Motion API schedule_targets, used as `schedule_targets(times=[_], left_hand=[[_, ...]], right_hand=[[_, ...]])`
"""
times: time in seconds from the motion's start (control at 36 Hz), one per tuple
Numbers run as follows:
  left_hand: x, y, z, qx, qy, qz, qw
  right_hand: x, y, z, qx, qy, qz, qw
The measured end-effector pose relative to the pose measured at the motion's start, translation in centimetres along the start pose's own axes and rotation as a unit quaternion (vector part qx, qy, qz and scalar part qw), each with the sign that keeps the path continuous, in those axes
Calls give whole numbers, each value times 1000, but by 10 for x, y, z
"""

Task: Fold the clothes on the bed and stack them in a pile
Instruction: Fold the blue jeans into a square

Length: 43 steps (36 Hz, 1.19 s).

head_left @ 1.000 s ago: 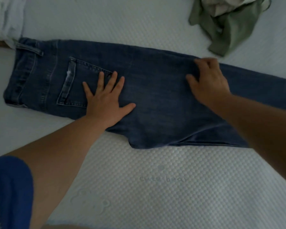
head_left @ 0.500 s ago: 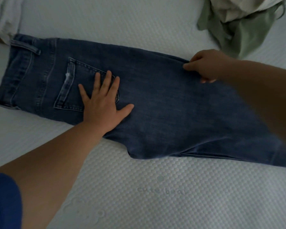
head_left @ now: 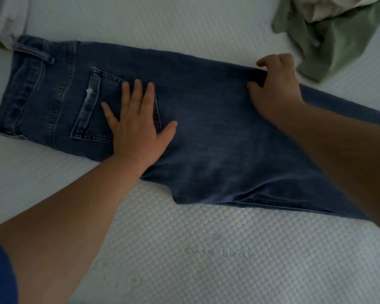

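- I have the jeans lying across the bed, folded lengthwise leg over leg, waistband to my left and the leg ends running out of view to my right.
- My left hand lies flat on the back pocket, fingers straight and slightly spread; I judge it is there to pin the seat so the denim does not slide.
- My right hand sits at the far edge of the thigh, fingers curled over that edge and thumb on top, pinching the cloth, probably to pull the fold line straight.
- A green garment with pale cloth on it lies crumpled beyond my right hand, just beside the jeans, not yet folded.
- White bedding sits at the far left corner.
- I see no finished pile, so the task looks early.
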State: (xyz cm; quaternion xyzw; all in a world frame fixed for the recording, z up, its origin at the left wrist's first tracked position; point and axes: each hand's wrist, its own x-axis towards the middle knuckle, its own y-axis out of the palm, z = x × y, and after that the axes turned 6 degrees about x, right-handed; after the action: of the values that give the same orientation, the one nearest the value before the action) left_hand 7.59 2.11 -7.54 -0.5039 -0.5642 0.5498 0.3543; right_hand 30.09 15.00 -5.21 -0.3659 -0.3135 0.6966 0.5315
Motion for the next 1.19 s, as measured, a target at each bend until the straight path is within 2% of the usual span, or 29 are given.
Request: schedule_targets(times=[0.06, 0.11, 0.19, 0.25, 0.31, 0.39, 0.47, 0.56, 0.61, 0.69, 0.75, 0.86, 1.0, 1.06, 1.11, 1.19], left_hand=[[6, -6, -16, -13, 58, -14, 998], [10, -8, -40, -39, 140, 6, 989], [12, -1, -73, -23, 253, 75, 964], [9, 11, -80, 26, 280, 126, 951], [10, 21, -78, 74, 277, 164, 944], [19, 29, -73, 102, 264, 159, 946], [24, 29, -72, 115, 262, 144, 947], [21, 26, -75, 129, 256, 151, 946], [14, 20, -80, 119, 242, 147, 952], [-16, 10, -90, 56, 267, 96, 957], [-42, 8, -90, 18, 292, 91, 952], [-66, 15, -74, 49, 261, 147, 953], [-58, 24, -65, 112, 275, 166, 941], [-57, 28, -63, 113, 279, 170, 938], [-55, 29, -61, 106, 283, 181, 936], [-51, 27, -58, 91, 288, 204, 931]], right_hand=[[-26, 0, 0, 1, -53, -20, 998], [-61, 0, -2, -13, -106, -24, 994], [-121, 5, -14, -28, -146, -3, 989], [-161, 6, -29, -40, -133, 25, 990], [-191, 4, -51, -66, -101, 43, 992], [-214, -4, -80, -91, -28, 70, 993], [-218, -12, -93, -47, 22, 25, 998], [-219, -14, -97, -14, -12, -42, 999], [-220, -16, -99, -11, -23, -53, 998], [-218, -19, -103, -25, -12, -37, 999], [-216, -21, -106, -29, -8, -25, 999], [-207, -33, -108, -10, 7, 21, 1000], [-202, -46, -115, -73, -69, 109, 989], [-200, -47, -115, -45, -42, 134, 989], [-198, -45, -115, -22, -21, 125, 992], [-200, -40, -111, -56, -23, 105, 993]])
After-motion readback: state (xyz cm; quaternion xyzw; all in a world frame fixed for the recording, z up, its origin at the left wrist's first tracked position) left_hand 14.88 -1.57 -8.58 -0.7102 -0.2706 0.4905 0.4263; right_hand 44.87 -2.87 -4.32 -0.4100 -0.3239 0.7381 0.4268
